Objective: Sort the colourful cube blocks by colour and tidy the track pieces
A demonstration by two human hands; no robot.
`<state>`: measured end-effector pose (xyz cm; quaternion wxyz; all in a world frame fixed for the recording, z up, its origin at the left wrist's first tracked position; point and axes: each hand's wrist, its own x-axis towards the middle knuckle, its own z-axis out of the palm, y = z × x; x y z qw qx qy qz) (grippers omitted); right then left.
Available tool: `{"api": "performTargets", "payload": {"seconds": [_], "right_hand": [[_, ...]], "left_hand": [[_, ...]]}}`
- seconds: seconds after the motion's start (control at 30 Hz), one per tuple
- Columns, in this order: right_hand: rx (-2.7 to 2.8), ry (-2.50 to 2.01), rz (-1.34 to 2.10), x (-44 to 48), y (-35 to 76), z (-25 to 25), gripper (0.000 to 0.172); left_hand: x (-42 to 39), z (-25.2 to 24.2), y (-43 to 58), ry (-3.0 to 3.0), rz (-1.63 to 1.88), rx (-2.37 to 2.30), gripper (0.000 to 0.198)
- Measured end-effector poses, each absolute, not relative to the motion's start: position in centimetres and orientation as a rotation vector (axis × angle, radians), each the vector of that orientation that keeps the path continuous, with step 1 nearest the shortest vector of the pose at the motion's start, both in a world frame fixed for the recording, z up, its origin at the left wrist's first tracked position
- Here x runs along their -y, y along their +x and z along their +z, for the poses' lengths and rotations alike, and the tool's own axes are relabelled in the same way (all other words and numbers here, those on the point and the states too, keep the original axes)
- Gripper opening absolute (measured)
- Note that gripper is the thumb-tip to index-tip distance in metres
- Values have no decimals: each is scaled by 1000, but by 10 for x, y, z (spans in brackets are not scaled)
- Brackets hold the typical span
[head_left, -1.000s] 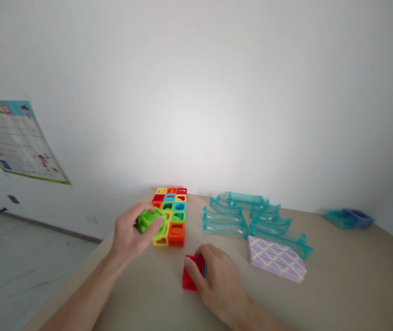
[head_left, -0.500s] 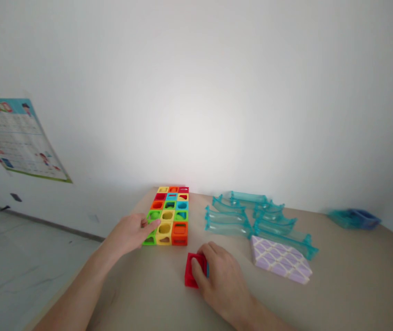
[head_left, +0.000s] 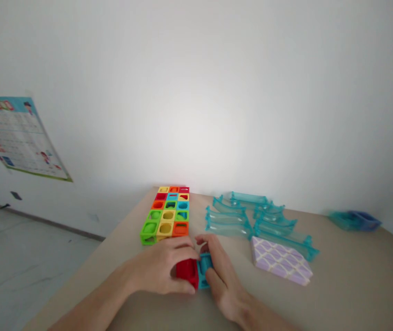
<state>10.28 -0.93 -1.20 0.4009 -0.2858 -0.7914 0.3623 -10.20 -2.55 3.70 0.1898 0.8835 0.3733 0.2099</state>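
My left hand [head_left: 165, 266] grips a red hollow cube block [head_left: 187, 271], thumb on the near side and fingers over the far side. Against its right face sits a blue hollow cube block [head_left: 205, 269], which my right hand [head_left: 222, 280] holds from the right. Both blocks are at the front middle of the tabletop, side by side and touching. Just beyond my left hand lies a flat grid of coloured cube blocks [head_left: 167, 215] in green, yellow, orange, red and blue, partly covered by my fingers at its near edge.
Several clear teal track pieces [head_left: 229, 221] lie right of the grid. Nearer me is a purple-and-white latticed slab [head_left: 281, 260]. A blue-teal container [head_left: 358, 220] stands at the far right. Behind the table [head_left: 341, 280] rises a white wall [head_left: 196, 101]; a poster [head_left: 20, 138] hangs left.
My left hand has left the cube grid and come right and nearer to grip the red block. My right hand has shifted its hold to the blue block, which now shows more.
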Motion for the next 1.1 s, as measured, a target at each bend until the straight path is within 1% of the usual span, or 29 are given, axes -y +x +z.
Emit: {"api": "performTargets", "payload": {"seconds": [0.13,0.2,0.33,0.4,0.47,0.57,0.63,0.73,0.87,1.1], "right_hand": [[2056,-727,954,7,103,-10,58],[2125,-722,925,6,101,-6,53],[2229,-712,845,7,96,0,34],[2257,-737,813,7,95,0,33],[2272,-776,782,8,97,-2,39],[2305,-820,771,9,101,-6,57],[2347,-809,788,10,103,-8,63],[2379,-761,777,12,100,-7,62],[2355,-794,720,13,93,-4,61],[2294,-795,780,14,96,-5,71]], "left_hand": [[26,37,-103,2416,529,-1209,34],[26,39,-106,2376,518,-1307,32],[29,44,-104,2354,481,-1371,31],[30,45,-102,2354,464,-1374,29],[30,48,-105,2360,472,-1404,25],[25,54,-122,2374,516,-1511,19],[22,59,-139,2366,541,-1601,17],[20,62,-160,2345,531,-1770,16],[18,60,-170,2312,423,-1943,19],[11,50,-174,2223,284,-2098,31]]}}
